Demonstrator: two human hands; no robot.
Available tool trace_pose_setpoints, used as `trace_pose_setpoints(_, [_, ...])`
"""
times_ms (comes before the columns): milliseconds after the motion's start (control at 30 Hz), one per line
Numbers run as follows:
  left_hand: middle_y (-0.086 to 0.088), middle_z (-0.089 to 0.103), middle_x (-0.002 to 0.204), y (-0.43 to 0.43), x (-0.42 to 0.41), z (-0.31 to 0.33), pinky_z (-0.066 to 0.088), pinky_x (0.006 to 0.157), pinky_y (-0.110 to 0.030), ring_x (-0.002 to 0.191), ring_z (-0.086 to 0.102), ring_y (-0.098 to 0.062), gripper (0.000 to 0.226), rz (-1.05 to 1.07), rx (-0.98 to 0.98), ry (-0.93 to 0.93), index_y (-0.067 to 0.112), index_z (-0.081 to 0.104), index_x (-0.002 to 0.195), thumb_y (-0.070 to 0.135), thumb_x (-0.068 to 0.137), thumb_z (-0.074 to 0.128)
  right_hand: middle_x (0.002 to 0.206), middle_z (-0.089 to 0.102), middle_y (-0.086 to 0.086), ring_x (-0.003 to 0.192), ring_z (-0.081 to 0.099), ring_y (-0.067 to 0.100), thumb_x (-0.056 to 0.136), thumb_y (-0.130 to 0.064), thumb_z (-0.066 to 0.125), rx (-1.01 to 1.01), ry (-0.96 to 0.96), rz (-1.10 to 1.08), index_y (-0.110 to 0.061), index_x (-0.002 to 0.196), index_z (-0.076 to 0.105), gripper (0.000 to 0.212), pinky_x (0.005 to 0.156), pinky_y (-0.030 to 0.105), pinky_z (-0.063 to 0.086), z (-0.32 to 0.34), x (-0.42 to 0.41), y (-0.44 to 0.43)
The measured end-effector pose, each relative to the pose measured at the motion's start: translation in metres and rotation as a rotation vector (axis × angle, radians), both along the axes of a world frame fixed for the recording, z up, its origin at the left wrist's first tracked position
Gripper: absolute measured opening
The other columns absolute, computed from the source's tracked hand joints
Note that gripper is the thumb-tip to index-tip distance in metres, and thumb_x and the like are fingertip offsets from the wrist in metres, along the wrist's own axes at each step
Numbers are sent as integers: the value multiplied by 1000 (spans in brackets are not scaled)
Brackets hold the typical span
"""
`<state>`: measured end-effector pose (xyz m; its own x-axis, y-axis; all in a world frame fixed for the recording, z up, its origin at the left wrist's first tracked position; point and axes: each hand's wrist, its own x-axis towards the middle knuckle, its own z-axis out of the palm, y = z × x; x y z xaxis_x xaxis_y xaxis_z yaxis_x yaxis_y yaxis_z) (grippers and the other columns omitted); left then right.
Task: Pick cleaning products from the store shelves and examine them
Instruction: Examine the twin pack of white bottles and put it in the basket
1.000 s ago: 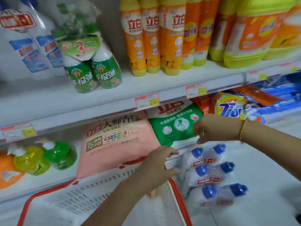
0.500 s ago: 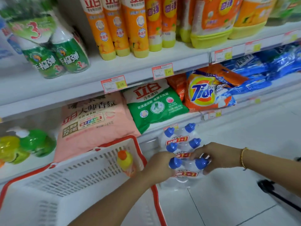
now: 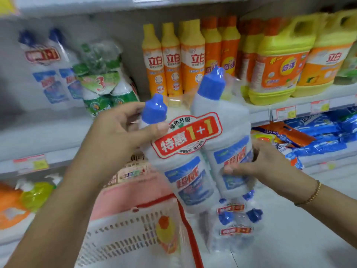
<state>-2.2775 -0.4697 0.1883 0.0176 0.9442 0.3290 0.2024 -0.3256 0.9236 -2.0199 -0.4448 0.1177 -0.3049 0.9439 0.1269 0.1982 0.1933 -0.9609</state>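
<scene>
Single view, worn on head, wide-angle. Faces forward and slightly down at store shelves, close up. Takes in left hand, right hand and twin-pack at very near range, mid-frame.

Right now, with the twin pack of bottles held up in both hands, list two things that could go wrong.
1. The left hand grips the twin pack only near one blue cap, the right hand its lower side; the tilted pack might slip.
2. If dropped, it would probably hit the packs stacked below or the basket.
</scene>
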Motion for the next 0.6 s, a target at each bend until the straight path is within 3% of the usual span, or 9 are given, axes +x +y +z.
trace_pose_setpoints(133, [14,74,92,6,-40,8,53,69,-15,83,70,-3,50,134,61,-66,24,66,100,25,54,84,82,75,-3,74,72,11,58,-11,79,153,131,21,-13,87,68,31,60,16,52,42,-54,11])
trace_pose_setpoints(233, [17,74,83,9,-55,-15,48,59,-7,74,68,4,56,183,-31,-55,14,60,105,5,54,81,82,75,0,72,71,10,61,-4,79,210,233,45,-6,90,68,32,61,17,53,52,-102,30])
trace_pose_setpoints(333, [8,74,83,16,-80,-31,50,59,-9,71,69,3,50,387,61,-166,15,60,97,-10,59,80,83,75,-6,73,69,5,64,1,81,299,237,101,-7,93,67,33,62,14,51,55,-152,49])
trace_pose_setpoints(400, [14,74,79,19,-107,-30,51,59,-10,72,69,1,45,533,139,-181,18,61,93,-7,61,81,89,74,-12,80,68,0,65,-4,82,356,224,150,-13,99,65,39,67,12,49,54,-186,61])
trace_pose_setpoints(500, [22,70,70,16,-153,-27,45,58,-4,64,62,11,41,692,251,-55,23,60,83,-1,60,84,101,65,-28,97,58,-12,71,-17,81,468,151,199,-26,110,55,48,81,7,43,50,-238,77])
trace_pose_setpoints(600, [20,65,66,14,-198,-24,41,59,-2,62,56,11,40,802,347,45,26,57,75,4,59,86,108,64,-18,102,58,-2,76,-40,74,601,-79,190,-21,114,57,45,89,21,47,43,-283,102])
